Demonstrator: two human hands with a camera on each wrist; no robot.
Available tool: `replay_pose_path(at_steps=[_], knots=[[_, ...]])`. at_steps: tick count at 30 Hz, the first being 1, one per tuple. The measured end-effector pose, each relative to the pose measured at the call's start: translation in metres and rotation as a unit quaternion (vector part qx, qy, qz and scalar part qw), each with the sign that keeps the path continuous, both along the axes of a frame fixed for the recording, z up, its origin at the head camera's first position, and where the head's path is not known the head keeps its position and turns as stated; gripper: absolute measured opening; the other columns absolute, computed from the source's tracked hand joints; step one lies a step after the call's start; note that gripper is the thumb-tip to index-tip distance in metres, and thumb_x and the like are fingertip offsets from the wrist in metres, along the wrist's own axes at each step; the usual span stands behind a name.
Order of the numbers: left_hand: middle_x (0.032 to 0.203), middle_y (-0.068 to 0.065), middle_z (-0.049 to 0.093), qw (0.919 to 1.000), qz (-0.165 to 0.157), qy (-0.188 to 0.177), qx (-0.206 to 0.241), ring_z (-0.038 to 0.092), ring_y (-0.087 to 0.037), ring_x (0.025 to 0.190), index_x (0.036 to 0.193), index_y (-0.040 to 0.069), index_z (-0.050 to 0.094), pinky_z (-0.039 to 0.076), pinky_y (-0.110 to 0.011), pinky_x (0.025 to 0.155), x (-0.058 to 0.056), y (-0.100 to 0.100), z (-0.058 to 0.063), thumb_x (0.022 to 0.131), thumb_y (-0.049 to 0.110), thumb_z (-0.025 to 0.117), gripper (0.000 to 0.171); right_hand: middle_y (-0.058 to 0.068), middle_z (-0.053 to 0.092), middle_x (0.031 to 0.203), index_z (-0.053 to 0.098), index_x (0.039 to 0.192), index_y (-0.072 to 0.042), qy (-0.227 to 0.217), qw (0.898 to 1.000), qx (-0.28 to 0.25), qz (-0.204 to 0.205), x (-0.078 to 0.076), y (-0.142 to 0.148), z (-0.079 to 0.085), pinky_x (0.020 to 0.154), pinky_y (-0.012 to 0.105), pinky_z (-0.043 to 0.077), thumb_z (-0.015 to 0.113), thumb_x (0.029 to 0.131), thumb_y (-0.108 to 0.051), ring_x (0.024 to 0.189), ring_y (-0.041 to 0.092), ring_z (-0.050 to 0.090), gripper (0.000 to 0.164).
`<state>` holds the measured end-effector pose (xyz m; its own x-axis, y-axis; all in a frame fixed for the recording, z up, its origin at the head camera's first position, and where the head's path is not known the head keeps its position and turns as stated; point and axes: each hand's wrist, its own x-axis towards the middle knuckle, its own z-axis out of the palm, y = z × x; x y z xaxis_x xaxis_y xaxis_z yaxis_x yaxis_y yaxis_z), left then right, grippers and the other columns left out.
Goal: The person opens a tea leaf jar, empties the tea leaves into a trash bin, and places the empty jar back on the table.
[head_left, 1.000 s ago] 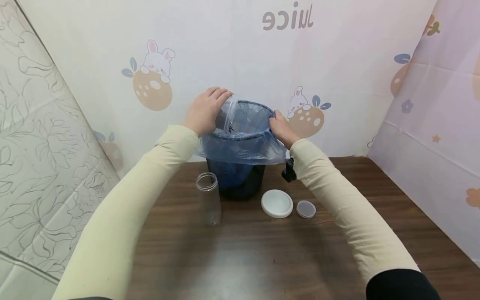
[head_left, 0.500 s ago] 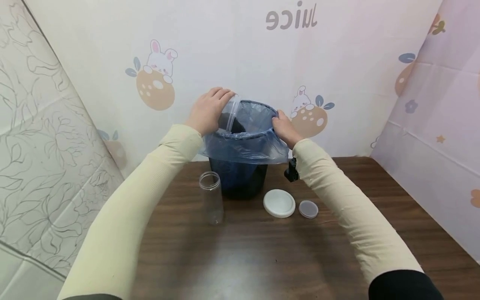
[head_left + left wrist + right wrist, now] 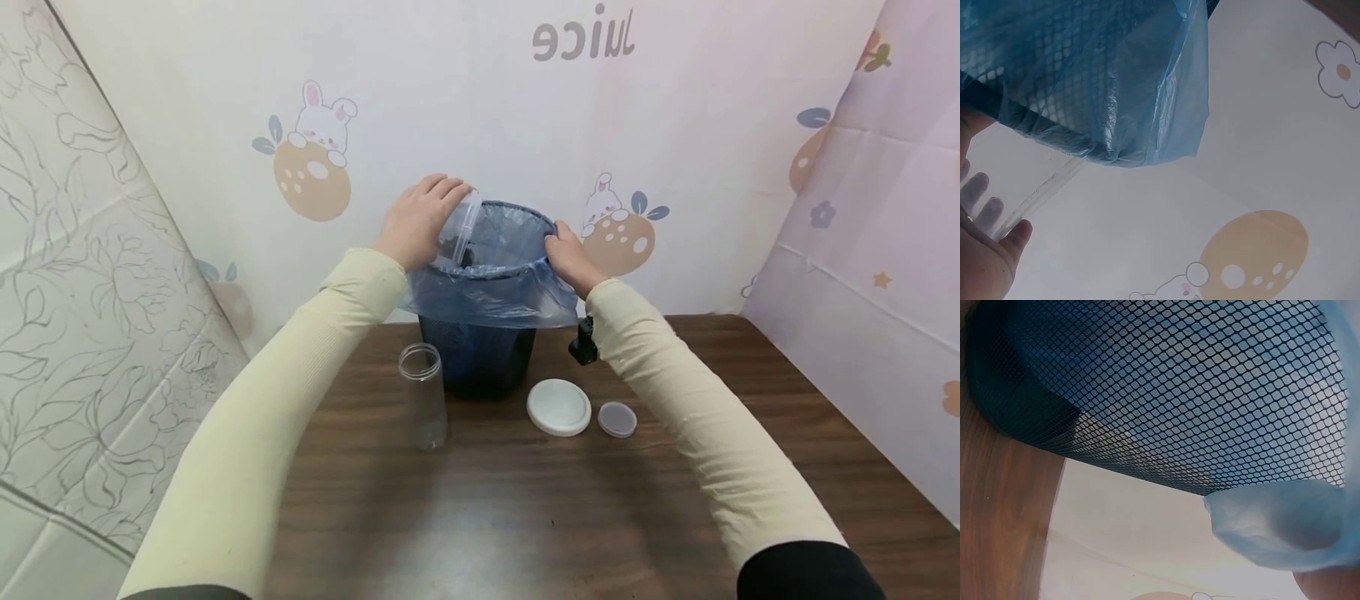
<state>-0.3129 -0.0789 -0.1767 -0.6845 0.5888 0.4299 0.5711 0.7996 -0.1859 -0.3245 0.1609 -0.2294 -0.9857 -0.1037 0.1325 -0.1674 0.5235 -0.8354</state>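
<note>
In the head view my left hand [image 3: 420, 221] grips a clear plastic jar [image 3: 465, 221], tilted with its mouth inside the bin's rim. A little dark loose material [image 3: 467, 255] shows at the jar's mouth. The black mesh bin [image 3: 480, 358] stands upright on the table, lined with a blue plastic bag [image 3: 495, 302] folded over its rim. My right hand [image 3: 573, 260] grips the bin's right rim through the bag. The left wrist view shows fingers [image 3: 1017, 240] around the clear jar wall [image 3: 1047, 184], below the bag-covered rim. Mesh [image 3: 1179, 381] fills much of the right wrist view.
A tall clear bottle [image 3: 424, 408] without a lid stands in front of the bin on the left. To the right lie a white round lid [image 3: 558, 407] and a smaller translucent lid [image 3: 617, 419]. Behind the wooden table [image 3: 480, 508] hangs a printed cloth [image 3: 480, 92].
Dark material appeared larger at the jar's mouth half a second ago and has since shrunk to a small patch. Both hands keep their holds; the whole head view shifted slightly.
</note>
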Motion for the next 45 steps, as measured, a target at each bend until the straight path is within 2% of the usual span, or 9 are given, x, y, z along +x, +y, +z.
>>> replay_pose_path(at_steps=[6, 10, 14, 18, 22, 28, 36, 38, 45], knots=[[0.146, -0.013, 0.039, 0.9994, 0.012, 0.000, -0.032, 0.028, -0.031, 0.137, 0.146, 0.005, 0.036, 0.025, -0.041, 0.110, 0.002, 0.003, 0.002, 0.071, -0.013, 0.067, 0.083, 0.018, 0.002, 0.157, 0.002, 0.151, 0.003, -0.005, 1.000, 0.000, -0.003, 0.001, 0.001, 0.001, 0.114, 0.036, 0.005, 0.023, 0.101, -0.016, 0.144, 0.028, 0.001, 0.057], [0.147, -0.011, 0.038, 0.9992, 0.006, 0.002, -0.039, 0.027, -0.031, 0.137, 0.145, 0.006, 0.037, 0.025, -0.042, 0.110, 0.003, 0.003, 0.001, 0.070, -0.014, 0.068, 0.083, 0.017, 0.003, 0.158, 0.002, 0.151, 0.002, -0.005, 1.000, -0.004, 0.003, 0.002, 0.002, 0.000, 0.114, 0.035, 0.005, 0.023, 0.102, -0.017, 0.144, 0.027, 0.001, 0.057], [0.146, -0.011, 0.039, 0.9988, -0.016, 0.012, -0.046, 0.027, -0.031, 0.137, 0.144, 0.006, 0.039, 0.024, -0.043, 0.110, 0.002, 0.002, -0.001, 0.071, -0.017, 0.063, 0.079, 0.018, 0.006, 0.157, 0.004, 0.151, 0.002, 0.001, 1.000, -0.002, 0.005, 0.003, 0.002, 0.000, 0.114, 0.036, 0.006, 0.023, 0.101, -0.016, 0.144, 0.028, 0.004, 0.056], [0.146, -0.012, 0.040, 0.9955, -0.044, 0.035, -0.076, 0.027, -0.031, 0.138, 0.143, 0.006, 0.040, 0.022, -0.042, 0.111, 0.001, 0.002, -0.001, 0.077, -0.018, 0.058, 0.073, 0.018, 0.006, 0.157, 0.005, 0.151, 0.003, 0.001, 1.000, 0.001, 0.002, 0.003, 0.001, 0.000, 0.114, 0.036, 0.006, 0.024, 0.101, -0.016, 0.144, 0.028, 0.004, 0.056], [0.145, -0.013, 0.041, 0.9916, -0.063, 0.051, -0.101, 0.027, -0.031, 0.138, 0.143, 0.006, 0.041, 0.021, -0.042, 0.111, 0.001, 0.002, -0.001, 0.080, -0.018, 0.060, 0.070, 0.018, 0.007, 0.157, 0.006, 0.151, 0.003, 0.002, 1.000, 0.001, 0.002, 0.002, 0.000, -0.001, 0.114, 0.036, 0.007, 0.024, 0.101, -0.015, 0.144, 0.028, 0.005, 0.056], [0.146, -0.011, 0.040, 0.9891, -0.056, 0.054, -0.125, 0.026, -0.029, 0.139, 0.143, 0.008, 0.041, 0.020, -0.042, 0.112, 0.002, 0.006, 0.002, 0.085, -0.020, 0.052, 0.065, 0.019, 0.006, 0.157, 0.005, 0.150, 0.003, 0.004, 1.000, 0.007, -0.006, 0.001, -0.001, 0.000, 0.114, 0.035, 0.006, 0.024, 0.101, -0.015, 0.144, 0.029, 0.004, 0.056], [0.150, -0.009, 0.035, 0.9802, -0.038, 0.058, -0.186, 0.023, -0.028, 0.140, 0.146, 0.011, 0.037, 0.017, -0.043, 0.113, 0.004, 0.013, 0.005, 0.086, -0.018, 0.054, 0.069, 0.020, 0.008, 0.157, 0.006, 0.150, 0.004, 0.006, 1.000, 0.011, -0.012, -0.001, 0.000, 0.001, 0.114, 0.035, 0.007, 0.024, 0.101, -0.015, 0.144, 0.030, 0.006, 0.056], [0.150, -0.009, 0.036, 0.9806, -0.041, 0.057, -0.183, 0.023, -0.028, 0.140, 0.146, 0.011, 0.037, 0.017, -0.043, 0.113, 0.004, 0.012, 0.005, 0.086, -0.018, 0.053, 0.069, 0.020, 0.008, 0.157, 0.007, 0.150, 0.004, 0.005, 1.000, 0.011, -0.014, -0.001, 0.000, 0.001, 0.114, 0.035, 0.007, 0.024, 0.101, -0.015, 0.144, 0.030, 0.006, 0.056], [0.146, -0.012, 0.040, 0.9878, -0.054, 0.057, -0.134, 0.027, -0.030, 0.138, 0.143, 0.007, 0.041, 0.022, -0.043, 0.111, 0.001, 0.008, 0.006, 0.081, -0.021, 0.052, 0.070, 0.021, 0.009, 0.156, 0.008, 0.150, 0.005, 0.008, 1.000, 0.008, -0.010, -0.001, 0.000, 0.001, 0.114, 0.036, 0.008, 0.025, 0.101, -0.014, 0.143, 0.030, 0.007, 0.055]])
